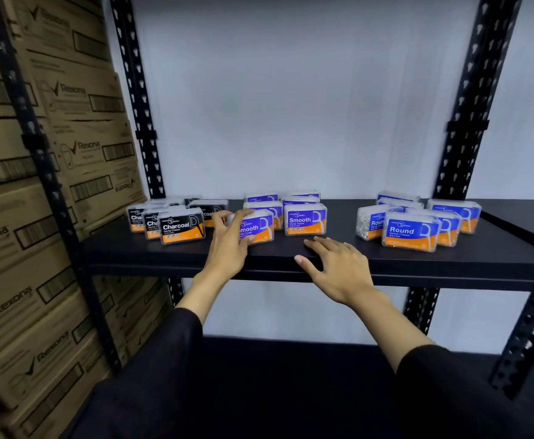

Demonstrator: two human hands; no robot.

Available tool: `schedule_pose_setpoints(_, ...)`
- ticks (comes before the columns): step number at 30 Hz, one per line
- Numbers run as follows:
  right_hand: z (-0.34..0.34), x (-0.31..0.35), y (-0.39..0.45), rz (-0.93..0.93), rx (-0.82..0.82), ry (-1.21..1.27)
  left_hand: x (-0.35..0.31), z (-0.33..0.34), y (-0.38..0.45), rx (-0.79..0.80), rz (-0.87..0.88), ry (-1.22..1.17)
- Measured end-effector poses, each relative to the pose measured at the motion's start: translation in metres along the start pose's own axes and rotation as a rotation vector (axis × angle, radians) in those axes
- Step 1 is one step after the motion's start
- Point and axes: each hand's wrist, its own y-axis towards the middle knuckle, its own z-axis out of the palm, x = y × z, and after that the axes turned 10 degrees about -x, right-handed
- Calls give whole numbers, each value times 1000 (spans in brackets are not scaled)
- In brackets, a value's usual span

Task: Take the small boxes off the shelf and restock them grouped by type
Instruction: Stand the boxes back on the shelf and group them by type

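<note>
Small dental-flosser boxes stand on a black shelf (291,255) in three clusters. Black "Charcoal" boxes (181,228) are at the left, blue-and-orange "Smooth" boxes (305,219) in the middle, and "Round" boxes (410,232) at the right. My left hand (229,245) grips the front-left Smooth box (259,228), thumb on its near lower edge and fingers over its top; the box stands on the shelf. My right hand (335,267) lies flat and spread on the shelf's front edge, just in front of the Smooth boxes, holding nothing.
Brown "Rexona" cartons (37,217) are stacked high along the left. Black perforated uprights (139,99) frame the shelf on both sides. A lower black shelf (291,359) sits beneath. A white wall is behind.
</note>
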Motion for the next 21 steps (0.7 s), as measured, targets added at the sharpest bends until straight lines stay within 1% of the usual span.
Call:
schedule_pose_setpoints(3, -4, -5, -7, -37, 50, 20, -6, 0, -5, -52, -15, -68)
schedule_pose_setpoints(5, -10, -10, -10, -36, 74, 89, -15, 1, -10, -119, -24, -16)
schedule_pose_setpoints(7, -20, -14, -12, 6, 83, 205, -26, 2, -16, -180, 19, 58)
schedule_pose_setpoints(9, -33, -20, -15, 72, 64, 313, -41, 4, -20, -194, 79, 57)
schedule_pose_setpoints(13, -58, -39, -22, 151, -39, 392, -81, 16, -22, -77, 131, -20)
schedule_pose_setpoints(21, -108, -106, -14, 209, -233, 362, -161, 79, 1, 134, 225, -83)
